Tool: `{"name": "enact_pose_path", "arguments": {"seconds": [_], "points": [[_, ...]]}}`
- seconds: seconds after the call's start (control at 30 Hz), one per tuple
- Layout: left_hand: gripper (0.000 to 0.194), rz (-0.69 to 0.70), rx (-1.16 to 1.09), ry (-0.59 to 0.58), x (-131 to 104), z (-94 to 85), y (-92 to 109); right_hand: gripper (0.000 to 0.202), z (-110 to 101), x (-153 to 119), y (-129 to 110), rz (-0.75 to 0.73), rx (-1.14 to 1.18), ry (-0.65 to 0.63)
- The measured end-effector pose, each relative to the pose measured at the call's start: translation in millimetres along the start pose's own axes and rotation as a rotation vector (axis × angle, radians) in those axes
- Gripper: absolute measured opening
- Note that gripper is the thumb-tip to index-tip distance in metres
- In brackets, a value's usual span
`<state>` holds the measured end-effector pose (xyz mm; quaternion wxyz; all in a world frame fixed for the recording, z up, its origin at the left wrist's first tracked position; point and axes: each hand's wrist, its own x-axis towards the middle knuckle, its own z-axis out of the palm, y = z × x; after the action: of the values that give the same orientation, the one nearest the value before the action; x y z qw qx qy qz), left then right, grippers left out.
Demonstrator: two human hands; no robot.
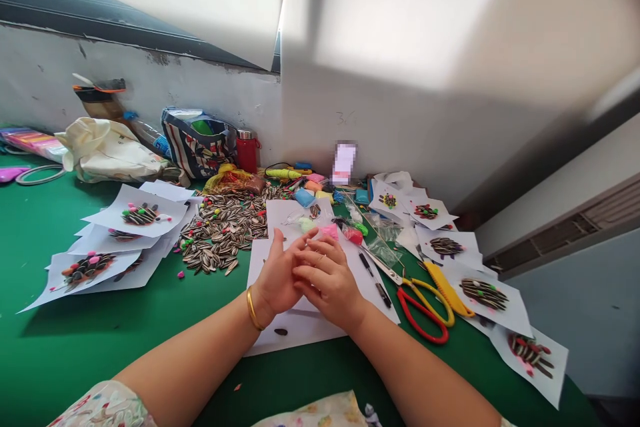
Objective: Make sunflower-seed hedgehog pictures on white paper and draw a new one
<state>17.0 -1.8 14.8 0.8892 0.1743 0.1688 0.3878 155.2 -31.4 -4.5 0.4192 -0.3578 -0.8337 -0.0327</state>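
Fingers (314, 273) of the right hand (333, 285) bend across the upturned palm of the left hand (275, 273), over white paper (310, 327) on the green worktop (170, 310). Whether a small piece sits between the hands cannot be told. From that pose, rubbing or rolling something soft looks like the step in hand. One lone seed (281, 331) lies on the paper's near part; the seed pile (220, 230) is to the left, and a pink lump (330, 231) lies just beyond the fingers. The next move would call for parting the palms gently, dropping nothing, and clearing the scissors (404, 281) at right.
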Motion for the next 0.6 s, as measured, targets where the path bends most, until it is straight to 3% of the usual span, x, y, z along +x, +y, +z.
{"name": "enact_pose_path", "arguments": {"seconds": [0.1,0.17,0.3,0.43,0.6], "points": [[0.076,-0.015,0.03,-0.047,-1.8,2.5,-1.3,0.007,-4.6,0.1,2.9,0.028,0.059,0.06],[0.076,0.048,0.047,-0.051,-0.6,2.6,3.5,0.007,-10.5,-1.1,9.0,0.086,0.068,0.108],[0.069,0.291,0.104,0.133,8.0,-4.1,21.9,0.013,-20.0,-7.4,31.9,0.326,0.045,0.18],[0.062,0.407,0.199,0.317,17.0,-14.9,36.5,0.011,-15.5,-14.3,51.2,0.47,0.075,0.095],[0.062,0.434,0.266,0.374,20.8,-21.0,37.0,0.008,-3.7,-16.2,54.3,0.496,0.075,-0.092]]}}
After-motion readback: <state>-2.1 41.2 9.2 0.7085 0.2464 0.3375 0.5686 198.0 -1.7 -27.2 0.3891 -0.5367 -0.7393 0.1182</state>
